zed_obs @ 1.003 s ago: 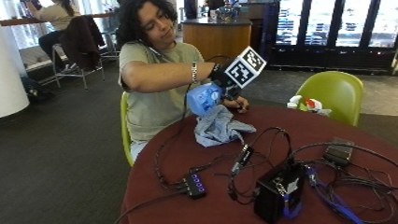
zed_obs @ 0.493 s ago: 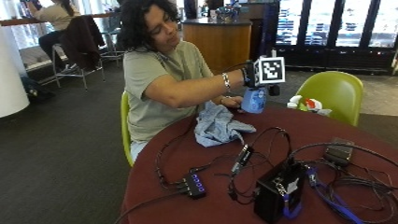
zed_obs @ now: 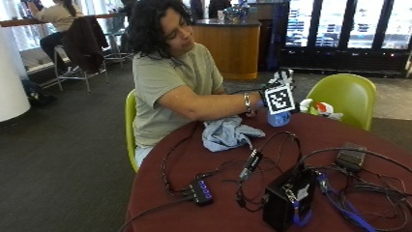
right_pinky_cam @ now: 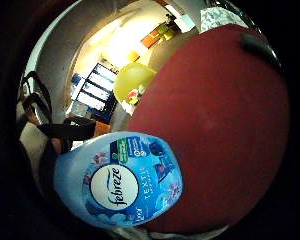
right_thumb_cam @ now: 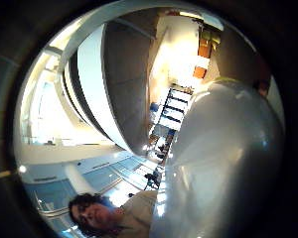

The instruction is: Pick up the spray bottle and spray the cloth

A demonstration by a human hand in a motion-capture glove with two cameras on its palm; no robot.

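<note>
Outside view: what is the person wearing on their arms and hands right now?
The right hand wears a black glove. A bracelet circles that wrist. The arm is bare below the short sleeve of a grey-green T-shirt. In the little finger side palm view, black straps show at the edge. The other hand cannot be made out.

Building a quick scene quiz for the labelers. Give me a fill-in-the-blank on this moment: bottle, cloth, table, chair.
1. The gloved right hand holds the spray bottle, whose label reads ____.
2. The crumpled blue cloth lies on the dark ____ round table.
3. Behind the bottle, past the table's edge, stands an empty ____ chair.

Missing words: febreze; red; green
</note>
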